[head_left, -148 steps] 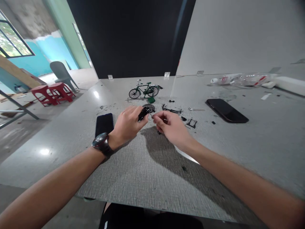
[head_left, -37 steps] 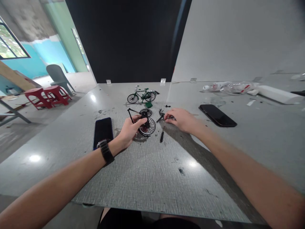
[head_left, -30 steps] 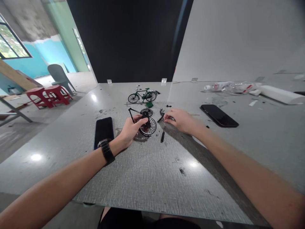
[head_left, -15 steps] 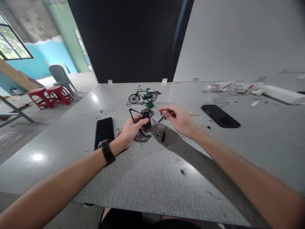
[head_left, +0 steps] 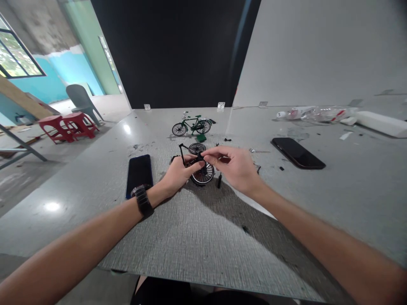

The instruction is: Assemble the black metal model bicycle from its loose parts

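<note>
A grey table with a fine streaked grain fills the foreground, its sheen broken by dark smudges and 2 round glare spots on the left. At its far edge stand a tall black panel and, to the right, a pale grey panel; 2 small metal brackets sit at the black panel's foot. The room opens out on the left — bare grey plaster above a turquoise wall, then a pale green wall. Daylight and foliage show through a dark-framed window. A grey chair stands behind 2 red stools on the pale, littered floor; a metal frame juts in nearer the camera.
</note>
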Motion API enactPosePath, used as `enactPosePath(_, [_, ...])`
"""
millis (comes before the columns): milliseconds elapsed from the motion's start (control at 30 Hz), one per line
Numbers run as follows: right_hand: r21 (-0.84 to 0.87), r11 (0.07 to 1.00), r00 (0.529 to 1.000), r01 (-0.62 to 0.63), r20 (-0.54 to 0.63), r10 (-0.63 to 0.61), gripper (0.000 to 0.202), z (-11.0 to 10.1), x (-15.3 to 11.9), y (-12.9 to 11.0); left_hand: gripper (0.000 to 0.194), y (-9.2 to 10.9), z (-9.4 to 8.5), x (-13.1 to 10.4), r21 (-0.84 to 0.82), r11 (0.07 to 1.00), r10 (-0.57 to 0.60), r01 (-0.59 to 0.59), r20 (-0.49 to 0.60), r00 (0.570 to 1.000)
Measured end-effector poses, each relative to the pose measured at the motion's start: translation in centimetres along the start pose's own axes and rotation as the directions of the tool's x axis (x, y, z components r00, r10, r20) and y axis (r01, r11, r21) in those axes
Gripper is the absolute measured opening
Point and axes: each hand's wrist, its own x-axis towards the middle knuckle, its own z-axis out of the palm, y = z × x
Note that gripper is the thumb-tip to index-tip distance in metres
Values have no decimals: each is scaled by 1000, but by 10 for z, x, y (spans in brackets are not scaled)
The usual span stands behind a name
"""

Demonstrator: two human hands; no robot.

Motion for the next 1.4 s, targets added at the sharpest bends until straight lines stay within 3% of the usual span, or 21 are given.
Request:
enactPosePath(600, [-63, 998, 999, 16, -42, -19, 5, 2, -6, -13, 26, 5, 1, 0, 78, 996, 34, -36, 38, 999])
enactPosePath(1133, [-37, 999, 999, -6, -34, 5, 7, 2, -5, -5, 25, 8, -2, -2, 52, 998, 40, -47, 133, 990])
enactPosePath(1400, [30, 1000, 1000, -2, 30, 1, 8, 4, -7, -6, 23, 7, -1, 0, 68, 994, 74, -84, 134, 988])
